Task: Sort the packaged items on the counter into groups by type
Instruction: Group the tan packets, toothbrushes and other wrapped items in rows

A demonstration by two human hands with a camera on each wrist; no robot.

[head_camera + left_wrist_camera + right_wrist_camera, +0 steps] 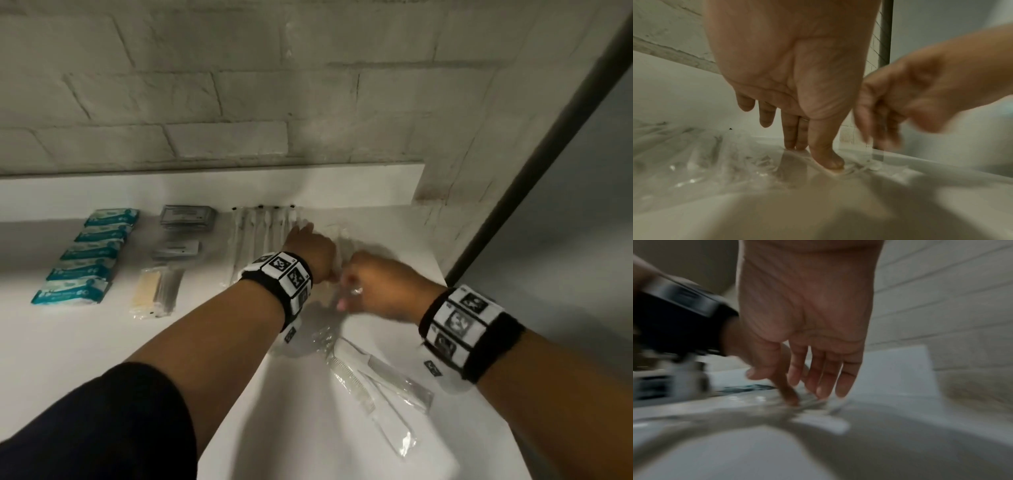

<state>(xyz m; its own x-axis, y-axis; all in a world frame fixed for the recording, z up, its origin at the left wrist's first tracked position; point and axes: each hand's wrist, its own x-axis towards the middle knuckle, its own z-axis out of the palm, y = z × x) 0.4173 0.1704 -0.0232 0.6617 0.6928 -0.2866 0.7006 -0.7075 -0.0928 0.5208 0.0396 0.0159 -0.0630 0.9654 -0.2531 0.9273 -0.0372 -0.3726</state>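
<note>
Left hand (310, 251) presses flat, fingers straight, on the clear wrapped packet (748, 162); your right hand (380, 284), blurred, reaches loosely beside it, holding nothing visible. Slippery film could slide under your fingertips and knock the sorted row just left.

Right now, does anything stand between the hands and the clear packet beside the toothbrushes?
Nothing visible does. The left hand presses straight fingers on the clear packet, and the right hand touches clear wrapping beside it. The wrapped combs lie nearer the person, apart.
</note>
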